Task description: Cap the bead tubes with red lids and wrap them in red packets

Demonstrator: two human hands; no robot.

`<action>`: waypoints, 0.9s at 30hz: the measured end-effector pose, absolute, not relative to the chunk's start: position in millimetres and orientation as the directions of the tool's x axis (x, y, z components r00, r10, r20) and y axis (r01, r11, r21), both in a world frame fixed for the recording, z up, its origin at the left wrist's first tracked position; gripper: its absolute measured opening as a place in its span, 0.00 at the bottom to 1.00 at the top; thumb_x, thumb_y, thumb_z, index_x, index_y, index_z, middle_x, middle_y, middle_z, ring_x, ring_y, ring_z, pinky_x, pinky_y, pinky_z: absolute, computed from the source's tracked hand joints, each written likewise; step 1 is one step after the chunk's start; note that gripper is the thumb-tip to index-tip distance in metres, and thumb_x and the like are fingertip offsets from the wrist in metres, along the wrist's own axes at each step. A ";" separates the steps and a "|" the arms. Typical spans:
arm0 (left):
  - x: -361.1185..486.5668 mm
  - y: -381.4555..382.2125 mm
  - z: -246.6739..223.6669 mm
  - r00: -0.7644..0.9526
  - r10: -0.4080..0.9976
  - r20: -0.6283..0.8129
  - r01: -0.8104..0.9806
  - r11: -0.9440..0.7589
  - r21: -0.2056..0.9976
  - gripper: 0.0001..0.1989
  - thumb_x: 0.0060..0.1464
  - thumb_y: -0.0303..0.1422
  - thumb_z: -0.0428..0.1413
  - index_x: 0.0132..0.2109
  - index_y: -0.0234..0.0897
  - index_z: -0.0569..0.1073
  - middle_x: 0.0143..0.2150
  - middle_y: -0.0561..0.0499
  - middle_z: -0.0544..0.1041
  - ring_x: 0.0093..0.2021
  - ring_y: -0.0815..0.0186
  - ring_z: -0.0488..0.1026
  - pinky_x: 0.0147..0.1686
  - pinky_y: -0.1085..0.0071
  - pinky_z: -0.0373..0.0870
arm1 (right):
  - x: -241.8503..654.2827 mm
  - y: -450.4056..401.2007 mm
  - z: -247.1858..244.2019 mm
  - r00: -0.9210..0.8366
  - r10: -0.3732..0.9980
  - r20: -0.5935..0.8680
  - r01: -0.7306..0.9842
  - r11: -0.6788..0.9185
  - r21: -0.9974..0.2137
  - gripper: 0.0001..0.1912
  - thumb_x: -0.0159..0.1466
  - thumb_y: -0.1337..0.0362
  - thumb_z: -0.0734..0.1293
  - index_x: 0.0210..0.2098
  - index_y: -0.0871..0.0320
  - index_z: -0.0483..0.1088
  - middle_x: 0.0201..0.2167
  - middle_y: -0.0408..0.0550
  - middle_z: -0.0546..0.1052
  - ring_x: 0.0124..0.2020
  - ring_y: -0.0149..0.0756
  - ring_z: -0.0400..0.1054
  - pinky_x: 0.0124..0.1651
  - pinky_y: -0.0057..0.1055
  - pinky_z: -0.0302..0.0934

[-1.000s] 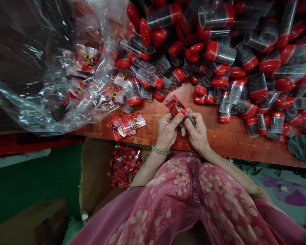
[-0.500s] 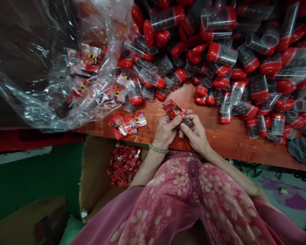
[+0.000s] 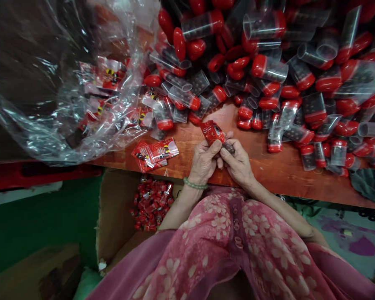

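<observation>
My left hand [image 3: 203, 163] is closed on a printed red plastic sleeve [image 3: 211, 132], thumb on top. Close against it, my right hand [image 3: 240, 163] pinches a small see-through container [image 3: 228, 147] with dark contents, one end of which meets the sleeve's lower opening. How far it sits inside is hidden by the fingers and sleeve. Left of my hands, several flat red sleeves [image 3: 156, 153] lie overlapping near the table edge. Beyond them spreads a large heap of clear tubes with red ends [image 3: 270, 68], many showing dark beads inside.
A crumpled clear plastic bag [image 3: 59, 141] covers the table's left side, with more red sleeves [image 3: 111, 75] in and around it. Below the edge, a cardboard box [image 3: 114, 208] holds many red-wrapped pieces [image 3: 151, 204]. Dark cloth [image 3: 368, 183] lies at the table's right edge.
The red sleeve has turned and rounded out, showing its printed front instead of the barcode side. Both hands stay together in nearly the same place.
</observation>
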State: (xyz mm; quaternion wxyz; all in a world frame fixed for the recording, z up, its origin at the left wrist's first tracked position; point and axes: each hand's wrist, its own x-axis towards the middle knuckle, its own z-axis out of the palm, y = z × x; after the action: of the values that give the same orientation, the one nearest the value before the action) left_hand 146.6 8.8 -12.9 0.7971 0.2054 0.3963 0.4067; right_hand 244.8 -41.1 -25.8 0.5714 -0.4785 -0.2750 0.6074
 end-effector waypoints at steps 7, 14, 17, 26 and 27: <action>137.8 12.6 -13.2 0.461 0.777 -0.429 -0.473 0.624 0.622 0.24 0.40 0.48 0.74 0.38 0.35 0.80 0.29 0.52 0.81 0.16 0.75 0.64 0.13 0.75 0.66 | 252.5 -39.7 -23.6 -0.003 0.935 -0.355 -0.516 -0.305 -0.800 0.25 0.60 0.45 0.76 0.37 0.53 0.62 0.27 0.34 0.76 0.16 0.22 0.63 0.20 0.23 0.54; 140.2 9.8 -9.4 0.333 0.845 -0.418 -0.520 0.535 0.666 0.28 0.40 0.54 0.72 0.39 0.37 0.77 0.39 0.47 0.85 0.23 0.73 0.71 0.18 0.77 0.69 | 254.0 -39.5 -22.7 0.072 0.946 -0.315 -0.430 -0.256 -0.866 0.25 0.60 0.43 0.75 0.39 0.53 0.63 0.28 0.35 0.76 0.18 0.23 0.66 0.23 0.24 0.58; 146.1 9.9 -7.8 0.268 0.855 -0.444 -0.536 0.515 0.669 0.25 0.37 0.48 0.76 0.35 0.37 0.77 0.31 0.52 0.83 0.20 0.75 0.69 0.16 0.79 0.68 | 254.1 -39.5 -21.0 0.119 0.946 -0.303 -0.383 -0.238 -0.893 0.25 0.61 0.44 0.75 0.41 0.53 0.63 0.28 0.35 0.76 0.19 0.23 0.67 0.24 0.24 0.60; 154.2 9.8 -5.7 0.282 0.822 -0.495 -0.442 0.569 0.693 0.26 0.38 0.49 0.75 0.36 0.32 0.81 0.18 0.60 0.69 0.13 0.77 0.60 0.09 0.78 0.62 | 250.2 -36.4 -18.5 0.031 0.924 -0.380 -0.587 -0.291 -0.756 0.26 0.58 0.45 0.77 0.38 0.53 0.62 0.25 0.33 0.75 0.16 0.21 0.63 0.20 0.21 0.54; 154.0 9.5 -5.6 0.276 0.826 -0.492 -0.430 0.564 0.705 0.25 0.39 0.49 0.75 0.36 0.32 0.80 0.17 0.61 0.66 0.13 0.77 0.59 0.10 0.78 0.62 | 250.8 -35.9 -18.8 0.011 0.920 -0.392 -0.599 -0.308 -0.739 0.26 0.58 0.45 0.77 0.38 0.53 0.62 0.25 0.33 0.75 0.16 0.21 0.63 0.19 0.21 0.53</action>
State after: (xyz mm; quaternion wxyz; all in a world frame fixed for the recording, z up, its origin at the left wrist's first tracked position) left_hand 154.0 9.5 -5.6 0.7666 0.2243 0.4407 0.4096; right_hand 250.8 -35.9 -18.8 0.5591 -0.4392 -0.1827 0.6790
